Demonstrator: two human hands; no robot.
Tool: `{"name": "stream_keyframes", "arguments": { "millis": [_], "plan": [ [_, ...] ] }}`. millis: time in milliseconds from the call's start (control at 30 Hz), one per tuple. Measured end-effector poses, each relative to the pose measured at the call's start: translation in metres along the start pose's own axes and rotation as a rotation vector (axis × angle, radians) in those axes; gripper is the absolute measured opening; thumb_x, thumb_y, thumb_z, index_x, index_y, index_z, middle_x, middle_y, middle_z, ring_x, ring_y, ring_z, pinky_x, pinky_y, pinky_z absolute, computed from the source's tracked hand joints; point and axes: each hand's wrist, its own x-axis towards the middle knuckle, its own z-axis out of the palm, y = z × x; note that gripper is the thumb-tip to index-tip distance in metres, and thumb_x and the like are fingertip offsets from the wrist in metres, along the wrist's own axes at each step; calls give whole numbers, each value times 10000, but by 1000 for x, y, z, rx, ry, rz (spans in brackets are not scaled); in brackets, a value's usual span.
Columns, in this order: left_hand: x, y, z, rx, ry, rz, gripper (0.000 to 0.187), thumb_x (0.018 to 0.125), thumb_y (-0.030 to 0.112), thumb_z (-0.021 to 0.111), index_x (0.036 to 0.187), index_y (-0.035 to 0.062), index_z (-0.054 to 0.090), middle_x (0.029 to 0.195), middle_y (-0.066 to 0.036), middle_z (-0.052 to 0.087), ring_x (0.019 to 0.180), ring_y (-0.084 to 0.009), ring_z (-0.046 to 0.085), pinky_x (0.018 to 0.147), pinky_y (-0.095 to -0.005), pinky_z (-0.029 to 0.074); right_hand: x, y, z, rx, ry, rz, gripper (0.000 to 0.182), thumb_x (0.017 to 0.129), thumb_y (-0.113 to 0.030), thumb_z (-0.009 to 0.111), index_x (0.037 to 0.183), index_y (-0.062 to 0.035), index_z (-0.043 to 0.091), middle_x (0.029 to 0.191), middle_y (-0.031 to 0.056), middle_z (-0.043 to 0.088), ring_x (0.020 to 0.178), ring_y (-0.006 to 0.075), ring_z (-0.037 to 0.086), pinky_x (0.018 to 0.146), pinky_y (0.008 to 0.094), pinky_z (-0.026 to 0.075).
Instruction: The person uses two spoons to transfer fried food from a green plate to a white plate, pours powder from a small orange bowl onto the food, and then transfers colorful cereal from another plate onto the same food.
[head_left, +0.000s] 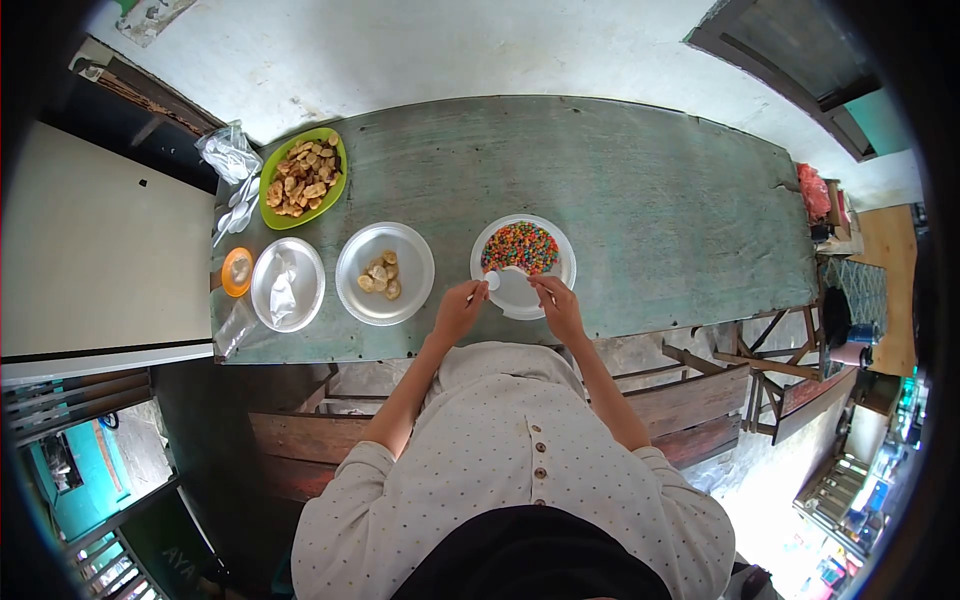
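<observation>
A white plate [568, 268] in front of me holds a bed of small multicoloured candy pieces [520, 247], gathered on its far half. At its near left rim my left hand [460, 311] is closed on a small white rounded piece, apparently a plastic spoon [492, 281]. My right hand [561, 305] is at the near right rim, thumb and fingertips pinched together over the plate; whatever they hold is too small to make out. Left of this, a second white plate [350, 295] carries several pale banana slices [380, 275].
Farther left, another white plate [262, 297] holds a crumpled white piece, beside a small orange dish [237, 272]. A green bowl [342, 180] of browned fried pieces stands behind, near white spoons [238, 212] and a clear plastic bag [229, 152]. A wooden bench [690, 400] stands by the table's near edge.
</observation>
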Motion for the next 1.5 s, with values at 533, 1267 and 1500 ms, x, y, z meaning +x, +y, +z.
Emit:
{"name": "stream_keyframes", "arguments": {
  "millis": [533, 1267, 1500],
  "plan": [
    [1, -3, -2, 98, 53, 42, 281, 911, 204, 511, 769, -23, 595, 689, -146, 587, 599, -243, 554, 567, -338, 422, -1, -8, -1, 30, -5, 32, 211, 923, -115, 488, 1060, -27, 622, 1040, 99, 622, 852, 159, 610, 618, 263, 494],
    [0, -1, -7, 119, 21, 94, 221, 905, 172, 503, 796, 2, 593, 744, -151, 573, 674, -299, 547, 625, -366, 416, 0, -9, 8, 30, -37, 19, 216, 917, -121, 496, 1075, -39, 618, 991, 87, 627, 612, 128, 555, 578, 253, 470],
    [1, -6, -5, 129, 97, 152, 246, 908, 188, 502, 759, 13, 588, 709, -134, 556, 649, -306, 547, 600, -393, 413, -1, -4, 14, -26, -80, -15, 225, 922, -138, 489, 1080, -45, 618, 964, 86, 628, 609, 126, 550, 583, 260, 463]
  ]
}}
